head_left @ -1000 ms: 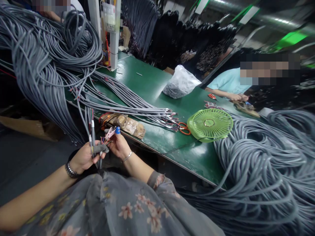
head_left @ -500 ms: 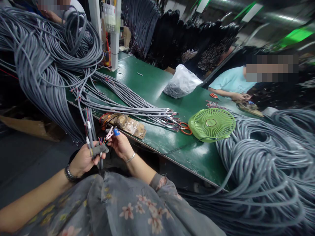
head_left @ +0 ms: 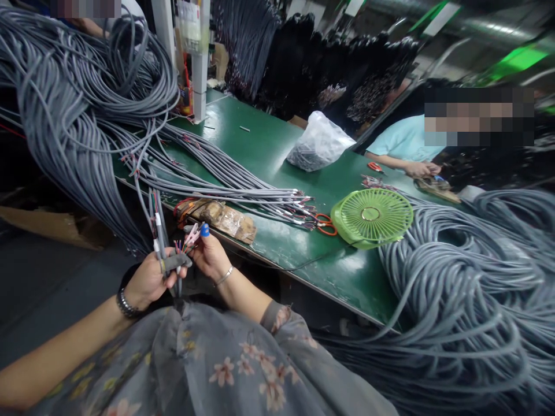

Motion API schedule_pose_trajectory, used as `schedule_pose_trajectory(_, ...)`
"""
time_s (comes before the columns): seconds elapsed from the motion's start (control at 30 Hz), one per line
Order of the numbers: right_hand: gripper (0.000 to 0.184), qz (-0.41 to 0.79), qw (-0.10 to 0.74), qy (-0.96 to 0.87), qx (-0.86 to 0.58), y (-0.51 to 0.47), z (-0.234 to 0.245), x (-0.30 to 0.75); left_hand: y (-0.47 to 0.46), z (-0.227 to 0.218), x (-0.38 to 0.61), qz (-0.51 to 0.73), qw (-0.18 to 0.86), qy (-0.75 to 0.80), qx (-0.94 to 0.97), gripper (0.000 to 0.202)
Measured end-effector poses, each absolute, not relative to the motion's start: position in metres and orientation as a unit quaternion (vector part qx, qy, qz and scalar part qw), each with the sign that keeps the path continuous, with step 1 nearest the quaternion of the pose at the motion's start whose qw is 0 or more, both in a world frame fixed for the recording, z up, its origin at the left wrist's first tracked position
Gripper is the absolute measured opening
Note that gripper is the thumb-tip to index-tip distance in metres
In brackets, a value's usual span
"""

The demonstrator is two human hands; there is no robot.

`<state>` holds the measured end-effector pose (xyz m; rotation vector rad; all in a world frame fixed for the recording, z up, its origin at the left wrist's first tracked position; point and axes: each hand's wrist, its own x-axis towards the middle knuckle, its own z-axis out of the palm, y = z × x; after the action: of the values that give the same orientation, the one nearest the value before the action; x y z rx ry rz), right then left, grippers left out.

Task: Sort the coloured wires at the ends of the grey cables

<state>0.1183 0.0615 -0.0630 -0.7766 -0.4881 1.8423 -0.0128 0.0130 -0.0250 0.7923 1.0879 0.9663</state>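
Observation:
My left hand [head_left: 150, 280] is closed around a few grey cable ends [head_left: 158, 231] that hang down from the big bundle, with a grey wrap on its thumb. Coloured thin wires [head_left: 178, 247] fan out of the stripped cable tip just above that hand. My right hand [head_left: 211, 254] pinches at those wires with a small pink clip-like tool [head_left: 192, 234]; its forefinger wears a blue fingertip cover [head_left: 204, 230]. Both hands are in front of the green table's near edge, above my lap.
A heap of grey cables [head_left: 73, 110] fills the left, with stripped ends laid across the green table [head_left: 260, 150]. A taped block [head_left: 225, 218], orange scissors [head_left: 323, 222], a green fan [head_left: 372, 216], a plastic bag [head_left: 318, 144], more coils [head_left: 468, 300]. A seated person [head_left: 407, 147] works opposite.
My hands have stayed nearly in place; the right hand has shifted slightly at the coloured wires, and the cable ends in my left hand slid a little.

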Motion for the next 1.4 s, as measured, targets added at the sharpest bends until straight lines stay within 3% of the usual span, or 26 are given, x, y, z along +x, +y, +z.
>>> schedule_pose_trajectory(0.37,0.048,0.787,0.492,-0.185,-0.323,0.057,-0.054,0.120,0.008,-0.022,-0.014,0.440,0.655,0.487,0.375,0.025)
schedule_pose_trajectory(0.57,0.037,0.766,0.499,-0.230,-0.334,0.052,-0.051,0.125,-0.003,-0.018,-0.012,0.445,0.649,0.489,0.378,0.027)
schedule_pose_trajectory(0.8,0.051,0.748,0.504,-0.260,-0.345,0.053,-0.057,0.126,-0.003,-0.012,-0.008,0.476,0.631,0.505,0.347,0.026)
schedule_pose_trajectory(1.07,0.035,0.813,0.464,-0.163,-0.312,0.059,-0.053,0.130,-0.003,-0.015,-0.008,0.498,0.628,0.495,0.337,0.028)
schedule_pose_trajectory(1.4,0.034,0.786,0.505,-0.136,-0.330,0.063,-0.053,0.120,0.002,-0.012,-0.001,0.502,0.610,0.511,0.338,0.028)
